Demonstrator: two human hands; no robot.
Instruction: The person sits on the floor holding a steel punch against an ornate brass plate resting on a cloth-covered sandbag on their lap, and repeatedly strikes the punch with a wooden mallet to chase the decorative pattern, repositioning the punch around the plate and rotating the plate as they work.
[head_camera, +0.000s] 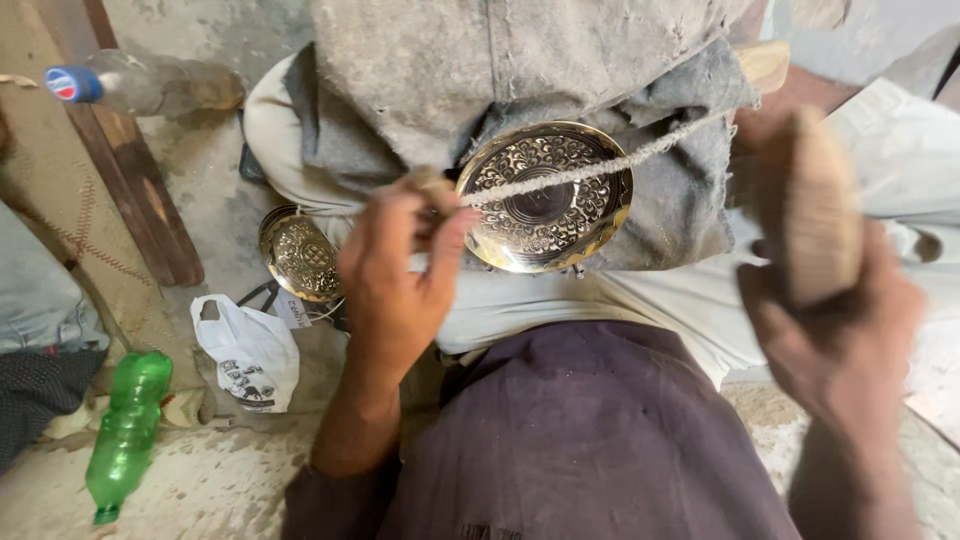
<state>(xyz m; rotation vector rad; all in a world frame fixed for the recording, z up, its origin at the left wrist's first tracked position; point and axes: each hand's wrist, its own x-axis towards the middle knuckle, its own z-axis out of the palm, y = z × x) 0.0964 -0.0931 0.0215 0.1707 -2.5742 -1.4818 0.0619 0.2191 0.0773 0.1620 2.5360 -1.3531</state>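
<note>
An engraved round brass plate (545, 195) rests on my lap against a grey cloth (680, 190). A taut rough cord (600, 168) runs across the plate's face. My left hand (395, 275) pinches the cord's left end, wrapped on a small wooden peg, just left of the plate. My right hand (830, 320) grips a wooden handle (815, 205) at the right, blurred, where the cord's other end leads.
A second engraved brass plate (298, 255) lies on the floor to the left, by a white plastic bag (250, 350). A green bottle (125, 430) lies lower left, a clear bottle (150, 85) upper left beside a wooden plank (140, 190).
</note>
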